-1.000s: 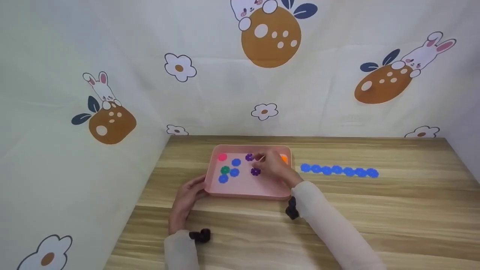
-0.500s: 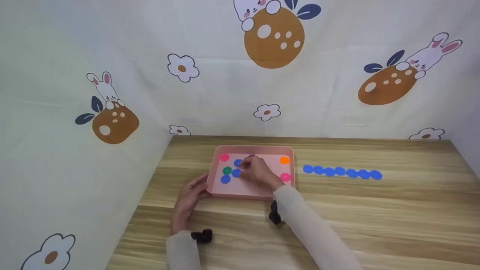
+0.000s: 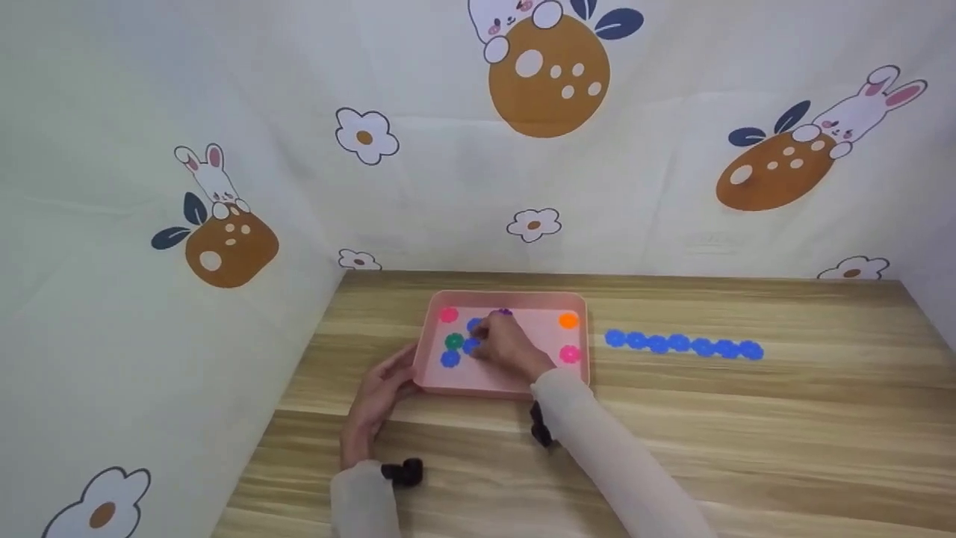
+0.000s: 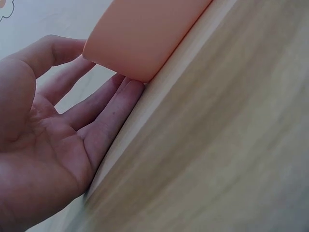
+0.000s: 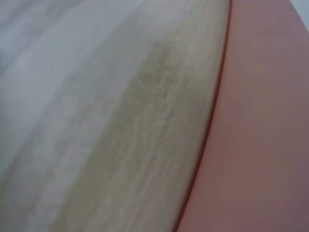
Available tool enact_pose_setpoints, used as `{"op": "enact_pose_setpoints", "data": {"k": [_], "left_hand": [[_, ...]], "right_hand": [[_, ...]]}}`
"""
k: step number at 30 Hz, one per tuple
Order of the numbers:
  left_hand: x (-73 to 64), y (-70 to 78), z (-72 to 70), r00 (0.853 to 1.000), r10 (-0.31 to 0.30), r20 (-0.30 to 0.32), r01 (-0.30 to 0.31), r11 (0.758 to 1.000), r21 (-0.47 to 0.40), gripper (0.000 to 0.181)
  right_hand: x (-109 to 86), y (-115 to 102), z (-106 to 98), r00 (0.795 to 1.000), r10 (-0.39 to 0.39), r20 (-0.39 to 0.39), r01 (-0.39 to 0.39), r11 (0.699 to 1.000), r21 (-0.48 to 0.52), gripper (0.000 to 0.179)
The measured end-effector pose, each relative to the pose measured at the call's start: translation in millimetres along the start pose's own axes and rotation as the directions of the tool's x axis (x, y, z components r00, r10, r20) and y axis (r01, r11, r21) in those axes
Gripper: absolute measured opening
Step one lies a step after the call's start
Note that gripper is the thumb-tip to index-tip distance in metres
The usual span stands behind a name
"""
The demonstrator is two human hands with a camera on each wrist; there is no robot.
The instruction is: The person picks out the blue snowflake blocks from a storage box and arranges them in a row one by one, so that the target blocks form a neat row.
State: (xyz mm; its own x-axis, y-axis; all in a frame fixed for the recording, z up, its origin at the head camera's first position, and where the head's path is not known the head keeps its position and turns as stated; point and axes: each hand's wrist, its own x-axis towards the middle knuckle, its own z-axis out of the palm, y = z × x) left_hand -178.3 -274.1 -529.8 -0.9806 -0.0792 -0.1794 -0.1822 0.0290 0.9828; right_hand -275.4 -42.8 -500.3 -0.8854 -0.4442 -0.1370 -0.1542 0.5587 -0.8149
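A pink tray (image 3: pixel 515 385) lies on the table with flower-shaped plastic discs inside. My left hand (image 3: pixel 377 396) rests against its left side; in the left wrist view the extended fingers (image 4: pixel 113 104) touch the tray wall (image 4: pixel 145 38) near a corner. My right hand (image 3: pixel 504 345) is low over the tray's middle, fingertips at a blue disc (image 3: pixel 470 347). Whether they pinch it is hidden. Another blue disc (image 3: pixel 474 325) is just behind, partly covered. Left of them sit a green disc (image 3: pixel 454 341), a blue one (image 3: pixel 449 359) and a pink one (image 3: pixel 448 314).
Right of the tray, several blue flower discs (image 3: pixel 680 343) form a joined row on the wooden table (image 3: pixel 747 418). Inside the tray's right end are an orange disc (image 3: pixel 568 320) and a pink disc (image 3: pixel 570 354). A purple disc (image 3: pixel 505 311) is mostly covered by my right hand.
My right hand has moved left across the tray from the purple discs to the blue ones, uncovering the orange and pink discs at the right end. My left hand has stayed at the tray's side.
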Motion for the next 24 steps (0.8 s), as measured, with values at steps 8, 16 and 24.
{"op": "enact_pose_setpoints", "data": {"k": [8,16,24], "left_hand": [[-0.7,0.3,2.7,0.998,-0.016,-0.063,0.018,0.999,0.034,0.042],[-1.3,-4.3,3.3,0.995,-0.056,-0.078,0.06,0.997,0.05,0.041],[1.5,-1.2,4.0,0.993,-0.063,-0.1,0.068,0.997,0.047,0.041]], "right_hand": [[0.7,-3.6,2.6,1.0,0.003,0.004,-0.003,0.997,-0.079,0.033],[-1.9,-4.2,4.5,0.999,0.036,0.03,-0.033,0.993,-0.112,0.035],[0.1,-10.4,2.1,0.997,0.06,0.041,-0.055,0.993,-0.103,0.036]]}}
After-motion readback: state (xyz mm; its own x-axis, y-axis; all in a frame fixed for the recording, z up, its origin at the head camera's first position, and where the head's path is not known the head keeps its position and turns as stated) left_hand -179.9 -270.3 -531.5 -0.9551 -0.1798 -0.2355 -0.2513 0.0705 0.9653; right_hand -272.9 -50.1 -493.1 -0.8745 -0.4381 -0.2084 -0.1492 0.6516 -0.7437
